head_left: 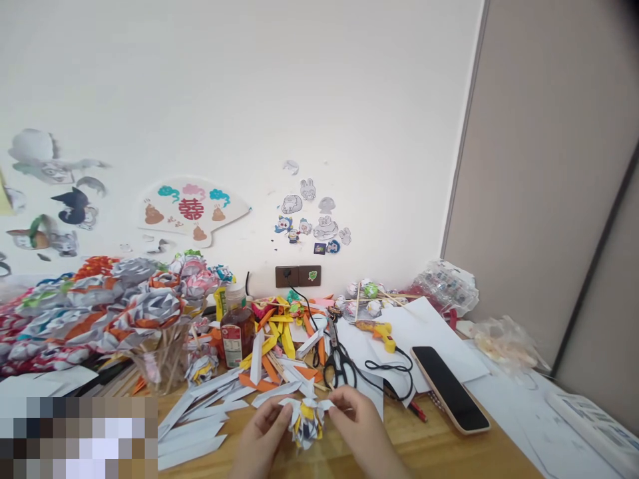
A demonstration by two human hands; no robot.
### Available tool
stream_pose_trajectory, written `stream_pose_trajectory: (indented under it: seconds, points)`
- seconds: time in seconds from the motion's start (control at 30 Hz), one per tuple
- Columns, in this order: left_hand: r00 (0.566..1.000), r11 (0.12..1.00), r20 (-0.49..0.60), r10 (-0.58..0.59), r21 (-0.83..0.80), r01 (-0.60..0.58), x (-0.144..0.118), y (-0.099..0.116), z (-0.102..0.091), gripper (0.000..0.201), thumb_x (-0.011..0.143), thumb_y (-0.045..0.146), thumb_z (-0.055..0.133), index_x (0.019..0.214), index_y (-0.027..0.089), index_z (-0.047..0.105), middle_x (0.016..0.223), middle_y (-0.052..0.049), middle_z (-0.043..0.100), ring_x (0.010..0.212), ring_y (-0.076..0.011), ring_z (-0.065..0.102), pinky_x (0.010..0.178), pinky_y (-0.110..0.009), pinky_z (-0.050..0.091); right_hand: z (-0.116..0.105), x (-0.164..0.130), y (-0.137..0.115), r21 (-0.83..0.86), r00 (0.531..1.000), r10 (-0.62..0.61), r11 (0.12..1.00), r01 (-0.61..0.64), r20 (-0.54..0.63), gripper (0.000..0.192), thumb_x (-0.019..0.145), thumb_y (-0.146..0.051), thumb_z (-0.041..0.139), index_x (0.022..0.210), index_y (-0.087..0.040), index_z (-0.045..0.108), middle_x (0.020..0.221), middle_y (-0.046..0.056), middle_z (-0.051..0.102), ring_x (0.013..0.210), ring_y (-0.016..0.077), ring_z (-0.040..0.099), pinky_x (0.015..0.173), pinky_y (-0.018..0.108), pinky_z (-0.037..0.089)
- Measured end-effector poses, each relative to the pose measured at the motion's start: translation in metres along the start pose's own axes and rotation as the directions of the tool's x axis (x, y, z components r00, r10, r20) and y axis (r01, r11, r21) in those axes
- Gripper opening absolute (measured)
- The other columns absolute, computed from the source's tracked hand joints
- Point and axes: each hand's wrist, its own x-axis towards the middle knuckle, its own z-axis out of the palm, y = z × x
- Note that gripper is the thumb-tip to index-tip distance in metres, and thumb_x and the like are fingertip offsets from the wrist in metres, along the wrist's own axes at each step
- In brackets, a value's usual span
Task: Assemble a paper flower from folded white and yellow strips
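Observation:
Near the table's front edge, a folded paper flower (306, 426) in white and yellow sits between my two hands. My left hand (267, 426) pinches its left side between thumb and fingers. On the opposite side, my right hand (353, 416) grips a white petal at its upper right edge. Just beyond the flower lie loose folded paper strips (269, 362) in white, orange and yellow. Black-handled scissors (340, 362) rest on the paper just behind my right hand.
A yellow glue gun (380, 332) with a black cord lies on white sheets, beside a phone (452, 392). To the left stand a brown bottle (237, 329) and many finished paper flowers (144, 309). A plugged-in socket (298, 276) is on the wall.

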Motion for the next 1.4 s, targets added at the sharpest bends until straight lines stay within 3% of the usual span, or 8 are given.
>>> stream_pose_trajectory:
  seconds: [0.17,0.33,0.43,0.67,0.83,1.07,1.27,1.4]
  points:
    - [0.999,0.997,-0.023,0.031,0.067,-0.03,-0.006,0.005,0.001,0.044,0.056,0.055,0.079,0.083,0.02,0.076,0.07,-0.003,0.077,0.069,-0.0251,0.068,0.068,-0.033,0.053,0.001,-0.003,0.005,-0.134,0.999,-0.039,0.99,0.037,-0.011,0.008,0.07,-0.02,0.058,0.068,-0.017,0.065,0.071,0.005,0.066,0.073,0.0246,0.061,0.069,0.033,0.045]
    - [0.994,0.979,-0.027,0.106,0.18,-0.1,-0.011,0.003,0.002,0.045,0.055,0.057,0.078,0.084,0.022,0.079,0.078,-0.005,0.077,0.083,-0.0303,0.067,0.076,-0.035,0.052,-0.004,-0.008,-0.004,-0.168,0.985,-0.164,0.971,0.172,0.058,0.027,0.078,-0.022,0.057,0.102,-0.018,0.068,0.1,0.009,0.068,0.091,0.0247,0.062,0.083,0.034,0.045]
    - [0.987,0.963,-0.028,0.158,0.225,-0.148,-0.013,0.0,0.003,0.043,0.051,0.054,0.081,0.079,0.021,0.079,0.08,-0.007,0.077,0.084,-0.0302,0.065,0.077,-0.034,0.051,-0.004,-0.009,-0.009,-0.165,0.969,-0.217,0.958,0.234,0.115,0.02,0.078,-0.022,0.057,0.092,-0.019,0.071,0.094,0.009,0.069,0.09,0.0247,0.062,0.081,0.034,0.045]
    - [0.975,0.972,-0.04,0.219,0.102,-0.214,-0.014,-0.003,0.008,0.04,0.053,0.048,0.084,0.084,0.024,0.076,0.081,-0.003,0.074,0.064,-0.0206,0.063,0.062,-0.029,0.053,0.004,-0.003,-0.001,0.157,1.0,0.018,0.987,-0.019,0.01,0.02,0.067,-0.035,0.063,0.075,-0.016,0.066,0.058,0.0,0.059,0.054,0.0173,0.054,0.054,0.027,0.041]
    - [0.98,0.968,0.004,0.197,0.158,-0.195,-0.01,0.002,0.004,0.039,0.057,0.054,0.079,0.083,0.024,0.077,0.076,-0.004,0.075,0.078,-0.0254,0.066,0.073,-0.031,0.053,0.004,0.003,0.008,0.212,0.999,0.055,0.976,-0.054,0.004,0.03,0.064,-0.045,0.066,0.073,-0.016,0.063,0.056,-0.001,0.057,0.052,0.0151,0.052,0.053,0.026,0.04]
    - [0.983,0.943,0.045,0.177,0.277,-0.182,-0.01,0.005,-0.001,0.035,0.059,0.052,0.078,0.078,0.023,0.078,0.081,-0.007,0.077,0.083,-0.029,0.067,0.079,-0.034,0.053,0.004,-0.002,0.006,0.169,0.999,0.01,0.986,-0.002,-0.046,0.025,0.067,-0.041,0.067,0.073,-0.017,0.066,0.063,0.002,0.064,0.06,0.0187,0.056,0.059,0.028,0.043]
    - [0.961,0.876,0.025,0.274,0.405,-0.261,-0.018,0.008,0.002,0.024,0.062,0.044,0.077,0.08,0.027,0.08,0.095,-0.009,0.077,0.101,-0.0347,0.061,0.099,-0.041,0.043,0.004,-0.007,0.003,0.023,0.996,-0.078,0.997,0.079,-0.036,0.019,0.076,-0.032,0.058,0.079,-0.018,0.071,0.081,0.009,0.071,0.077,0.026,0.064,0.072,0.034,0.047]
    - [0.941,0.824,0.041,0.337,0.47,-0.316,-0.02,0.013,0.002,0.021,0.063,0.04,0.077,0.081,0.029,0.081,0.094,-0.009,0.078,0.101,-0.0356,0.061,0.099,-0.041,0.042,0.003,-0.007,0.01,-0.053,0.994,-0.098,0.994,0.096,-0.04,0.017,0.078,-0.022,0.056,0.084,-0.02,0.071,0.088,0.009,0.071,0.085,0.0274,0.065,0.077,0.036,0.048]
